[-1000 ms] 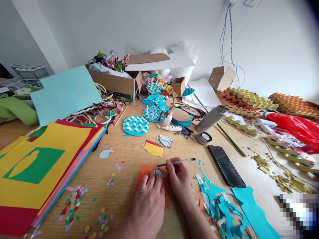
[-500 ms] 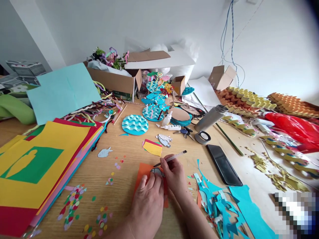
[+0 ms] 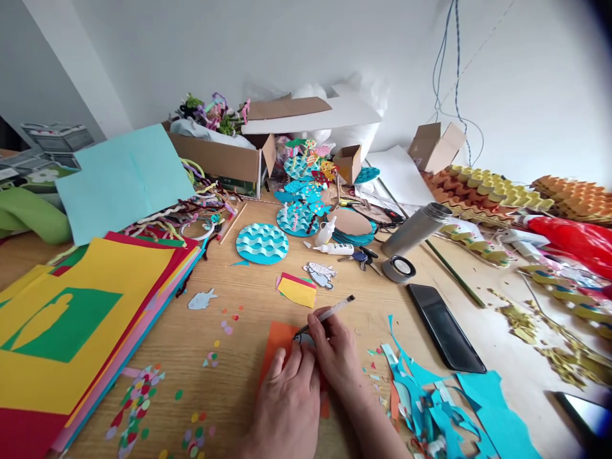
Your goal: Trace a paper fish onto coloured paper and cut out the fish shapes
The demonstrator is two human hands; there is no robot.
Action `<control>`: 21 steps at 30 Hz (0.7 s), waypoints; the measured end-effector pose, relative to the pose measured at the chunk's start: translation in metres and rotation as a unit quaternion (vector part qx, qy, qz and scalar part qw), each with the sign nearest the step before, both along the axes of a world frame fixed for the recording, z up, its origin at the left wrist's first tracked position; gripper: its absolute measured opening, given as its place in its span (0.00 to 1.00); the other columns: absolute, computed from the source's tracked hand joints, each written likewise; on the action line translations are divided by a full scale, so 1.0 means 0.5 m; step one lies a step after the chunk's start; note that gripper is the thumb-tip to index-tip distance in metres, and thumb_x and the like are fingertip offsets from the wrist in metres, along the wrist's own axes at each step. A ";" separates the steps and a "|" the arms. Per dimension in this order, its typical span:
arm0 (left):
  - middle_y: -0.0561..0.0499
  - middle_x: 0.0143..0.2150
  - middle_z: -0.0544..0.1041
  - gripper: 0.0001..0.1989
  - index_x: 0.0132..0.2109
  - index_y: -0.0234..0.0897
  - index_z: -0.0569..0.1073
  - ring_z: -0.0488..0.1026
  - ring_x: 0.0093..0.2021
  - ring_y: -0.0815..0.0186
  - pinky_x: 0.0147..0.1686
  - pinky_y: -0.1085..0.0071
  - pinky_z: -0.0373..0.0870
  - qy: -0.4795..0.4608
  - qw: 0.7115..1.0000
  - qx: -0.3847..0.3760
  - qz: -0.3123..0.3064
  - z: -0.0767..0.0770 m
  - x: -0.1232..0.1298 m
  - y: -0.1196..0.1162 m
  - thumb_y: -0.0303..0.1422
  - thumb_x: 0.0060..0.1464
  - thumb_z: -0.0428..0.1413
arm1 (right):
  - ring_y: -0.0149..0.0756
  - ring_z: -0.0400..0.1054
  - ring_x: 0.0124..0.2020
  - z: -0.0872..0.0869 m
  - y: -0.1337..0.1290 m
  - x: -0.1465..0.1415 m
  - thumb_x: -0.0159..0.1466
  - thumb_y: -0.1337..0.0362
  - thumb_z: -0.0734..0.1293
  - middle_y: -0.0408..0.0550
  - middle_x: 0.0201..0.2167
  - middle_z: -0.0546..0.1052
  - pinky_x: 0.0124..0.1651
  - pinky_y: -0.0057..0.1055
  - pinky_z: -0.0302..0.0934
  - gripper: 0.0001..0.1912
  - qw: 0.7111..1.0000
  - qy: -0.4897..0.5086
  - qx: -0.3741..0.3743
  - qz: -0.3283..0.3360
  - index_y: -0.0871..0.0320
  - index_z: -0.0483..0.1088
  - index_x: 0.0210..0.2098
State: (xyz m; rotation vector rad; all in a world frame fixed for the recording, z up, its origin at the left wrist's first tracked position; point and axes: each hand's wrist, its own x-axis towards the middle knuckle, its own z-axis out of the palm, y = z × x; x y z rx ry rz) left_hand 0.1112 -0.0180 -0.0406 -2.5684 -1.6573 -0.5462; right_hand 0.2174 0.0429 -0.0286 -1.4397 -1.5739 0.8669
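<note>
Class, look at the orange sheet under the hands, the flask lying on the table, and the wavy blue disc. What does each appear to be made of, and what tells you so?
Orange sheet: matte craft paper, probably; thin, flat, clean edges.
Flask: brushed metal, likely steel; grey sheen along its side.
Wavy blue disc: layered paper strips, apparently; scalloped edges cast small shadows.

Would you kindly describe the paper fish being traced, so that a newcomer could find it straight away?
Start at the wooden table and find the orange sheet at its near edge. The grey fish cutout lies on it, pressed down by the left hand while the right hand holds a pen. The other loose fish lie farther up the table.
</note>
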 end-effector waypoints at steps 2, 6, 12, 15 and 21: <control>0.46 0.47 0.77 0.15 0.47 0.35 0.76 0.69 0.50 0.59 0.50 0.58 0.59 -0.009 1.000 -0.001 -0.007 0.000 -0.001 0.001 0.35 0.61 0.48 | 0.30 0.60 0.21 0.002 0.001 -0.001 0.67 0.56 0.59 0.40 0.20 0.67 0.26 0.26 0.55 0.13 1.000 -0.007 -0.002 0.006 0.57 0.64 0.30; 0.45 0.48 0.77 0.14 0.48 0.36 0.75 0.69 0.50 0.59 0.50 0.58 0.59 -0.020 1.000 -0.004 -0.005 0.001 -0.001 0.002 0.33 0.61 0.48 | 0.30 0.61 0.22 0.002 0.004 -0.003 0.67 0.56 0.59 0.40 0.21 0.68 0.26 0.26 0.55 0.13 1.000 -0.023 0.000 0.010 0.56 0.64 0.30; 0.44 0.48 0.77 0.14 0.47 0.35 0.76 0.69 0.51 0.57 0.51 0.57 0.60 -0.011 1.000 -0.012 -0.006 0.000 -0.002 0.001 0.34 0.59 0.51 | 0.30 0.61 0.21 -0.001 0.004 -0.004 0.67 0.56 0.58 0.39 0.20 0.67 0.26 0.26 0.54 0.13 0.999 -0.041 -0.001 0.016 0.56 0.64 0.30; 0.45 0.48 0.77 0.14 0.47 0.35 0.76 0.69 0.51 0.58 0.51 0.57 0.60 -0.012 1.000 -0.010 -0.009 0.000 -0.003 0.001 0.34 0.60 0.50 | 0.30 0.61 0.21 -0.001 0.003 -0.003 0.67 0.56 0.58 0.39 0.20 0.67 0.26 0.26 0.55 0.13 0.999 -0.041 0.001 0.015 0.56 0.64 0.31; 0.46 0.49 0.76 0.15 0.48 0.36 0.75 0.68 0.52 0.58 0.51 0.57 0.60 -0.007 1.000 -0.027 -0.012 0.002 -0.004 0.001 0.34 0.61 0.48 | 0.31 0.61 0.21 0.000 0.003 -0.001 0.67 0.57 0.59 0.39 0.20 0.67 0.26 0.26 0.55 0.12 0.999 -0.045 0.008 0.017 0.56 0.64 0.31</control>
